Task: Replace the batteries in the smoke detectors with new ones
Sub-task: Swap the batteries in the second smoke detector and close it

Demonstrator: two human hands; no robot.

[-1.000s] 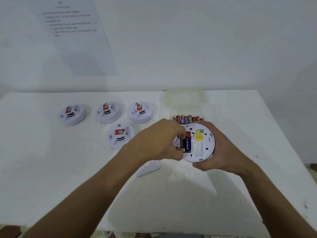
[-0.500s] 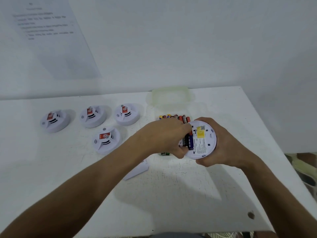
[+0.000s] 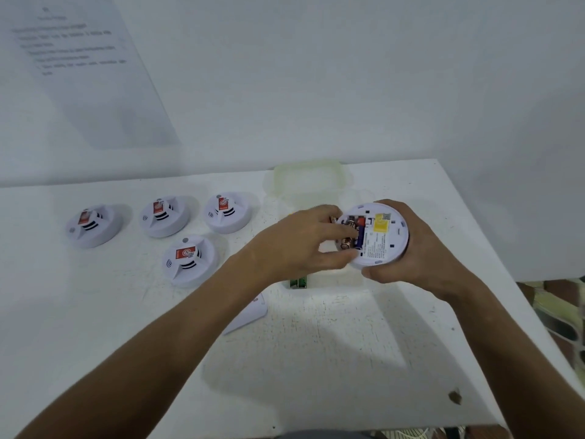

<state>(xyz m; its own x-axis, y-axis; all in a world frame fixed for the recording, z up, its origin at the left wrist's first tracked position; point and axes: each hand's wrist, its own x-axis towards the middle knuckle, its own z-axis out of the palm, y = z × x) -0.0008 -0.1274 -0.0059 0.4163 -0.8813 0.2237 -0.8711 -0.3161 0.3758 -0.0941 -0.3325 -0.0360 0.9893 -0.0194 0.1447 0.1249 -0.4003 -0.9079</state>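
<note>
Nearest, a white cover piece [image 3: 250, 313] lies on the table [image 3: 316, 375]. Beyond it the right hand [image 3: 421, 248] grips an upturned smoke detector [image 3: 376, 236] above the table; its open compartment holds batteries [image 3: 356, 232], which the left hand [image 3: 300, 245] pinches. Left of that detector sit four more detectors [image 3: 190, 259]. Behind it, a clear container [image 3: 308, 179] holds loose batteries, mostly hidden.

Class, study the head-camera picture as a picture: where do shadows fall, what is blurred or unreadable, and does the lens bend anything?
Head view: soft shadows of the arms fall on the table below the hands; the left hand is slightly motion-blurred at the detector; the text on the wall sheet is too soft to read; the wide lens bows the table's far edge; no harsh glare, though the whites look washed out.
</note>
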